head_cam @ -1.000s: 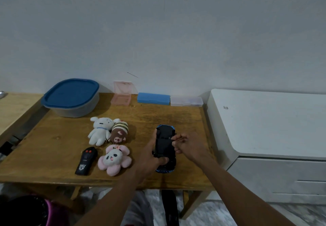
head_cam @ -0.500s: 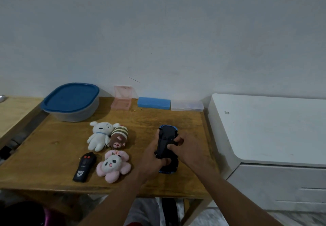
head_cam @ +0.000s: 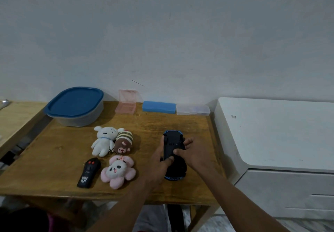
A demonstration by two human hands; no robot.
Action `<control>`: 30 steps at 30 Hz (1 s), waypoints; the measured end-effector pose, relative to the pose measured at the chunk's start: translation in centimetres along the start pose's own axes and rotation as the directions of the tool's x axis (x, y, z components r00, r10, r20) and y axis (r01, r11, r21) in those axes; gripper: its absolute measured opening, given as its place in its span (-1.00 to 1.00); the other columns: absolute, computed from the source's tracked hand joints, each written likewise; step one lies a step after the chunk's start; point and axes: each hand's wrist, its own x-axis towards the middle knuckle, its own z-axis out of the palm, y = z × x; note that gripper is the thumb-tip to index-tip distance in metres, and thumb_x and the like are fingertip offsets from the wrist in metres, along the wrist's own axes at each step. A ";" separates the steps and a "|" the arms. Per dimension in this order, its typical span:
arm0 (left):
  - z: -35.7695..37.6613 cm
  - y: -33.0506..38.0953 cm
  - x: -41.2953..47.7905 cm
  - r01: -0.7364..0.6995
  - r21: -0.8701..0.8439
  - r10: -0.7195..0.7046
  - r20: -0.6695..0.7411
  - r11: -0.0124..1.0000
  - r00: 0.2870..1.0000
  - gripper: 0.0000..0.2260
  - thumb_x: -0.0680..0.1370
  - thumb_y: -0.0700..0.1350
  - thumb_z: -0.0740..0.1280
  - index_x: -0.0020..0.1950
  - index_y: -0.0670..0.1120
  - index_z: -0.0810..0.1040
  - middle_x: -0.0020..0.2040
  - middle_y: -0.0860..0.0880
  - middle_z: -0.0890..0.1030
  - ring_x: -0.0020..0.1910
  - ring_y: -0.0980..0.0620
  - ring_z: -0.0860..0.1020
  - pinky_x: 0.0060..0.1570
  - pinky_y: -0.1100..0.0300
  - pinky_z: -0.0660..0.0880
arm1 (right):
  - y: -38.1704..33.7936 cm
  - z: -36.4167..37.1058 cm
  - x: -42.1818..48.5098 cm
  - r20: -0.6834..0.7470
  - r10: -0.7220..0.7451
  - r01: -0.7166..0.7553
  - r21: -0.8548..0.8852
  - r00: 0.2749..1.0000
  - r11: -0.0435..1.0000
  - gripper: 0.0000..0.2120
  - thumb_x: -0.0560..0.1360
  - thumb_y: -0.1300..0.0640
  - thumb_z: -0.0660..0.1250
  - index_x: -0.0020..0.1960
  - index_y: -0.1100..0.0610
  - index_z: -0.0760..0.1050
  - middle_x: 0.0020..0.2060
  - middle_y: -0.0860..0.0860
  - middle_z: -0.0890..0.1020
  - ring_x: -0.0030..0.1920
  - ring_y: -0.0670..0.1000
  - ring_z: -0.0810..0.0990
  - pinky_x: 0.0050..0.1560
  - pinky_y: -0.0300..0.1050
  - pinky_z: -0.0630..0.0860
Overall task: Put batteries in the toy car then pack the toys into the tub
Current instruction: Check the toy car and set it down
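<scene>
A black and blue toy car [head_cam: 173, 142] lies upside down on the wooden table [head_cam: 148, 123], right of centre. My left hand [head_cam: 160, 161] grips its left side, thumb on the underside. My right hand [head_cam: 195, 153] holds the right side with fingers pressing on the black underside. A grey tub with a blue lid [head_cam: 75, 106], shut, stands at the back left. A white bunny plush [head_cam: 103, 140], a brown striped plush [head_cam: 123, 142] and a pink panda plush [head_cam: 117, 171] lie left of the car. No batteries are visible.
A black remote control [head_cam: 88, 173] lies by the panda plush. An open pink case [head_cam: 126, 104], a blue case [head_cam: 159, 107] and a clear case [head_cam: 193, 109] line the wall. A white cabinet [head_cam: 271, 137] adjoins the table's right edge; another table [head_cam: 12, 117] stands left.
My right hand has shifted from the car's far end onto its underside, fingers now pressing the middle. The left hand keeps its grip. The view has shifted slightly.
</scene>
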 end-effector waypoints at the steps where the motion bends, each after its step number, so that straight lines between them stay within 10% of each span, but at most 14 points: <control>1: 0.1 0.1 0.0 -0.002 -0.006 0.002 -0.004 1.000 1.000 -0.32 0.59 -0.31 0.25 0.57 0.13 0.02 0.40 0.09 0.40 0.32 0.11 0.41 0.15 0.30 0.41 | 0.0 0.1 0.0 0.001 0.003 -0.003 0.007 1.000 1.000 -0.62 0.32 0.03 0.56 0.00 0.06 0.45 -0.12 -0.03 0.60 -0.13 -0.06 0.59 -0.32 -0.28 0.42; 30: -1.2 0.1 1.7 0.001 0.057 -0.003 0.047 0.998 0.999 -0.27 0.57 -0.32 0.28 0.53 0.25 0.02 0.31 0.19 0.42 0.30 0.13 0.40 0.08 0.36 0.41 | -1.4 -0.7 2.5 0.093 0.216 -0.233 0.269 0.972 0.934 -0.81 0.42 0.18 0.47 -0.18 0.18 0.46 -0.13 0.15 0.64 -0.16 0.04 0.64 -0.27 -0.15 0.61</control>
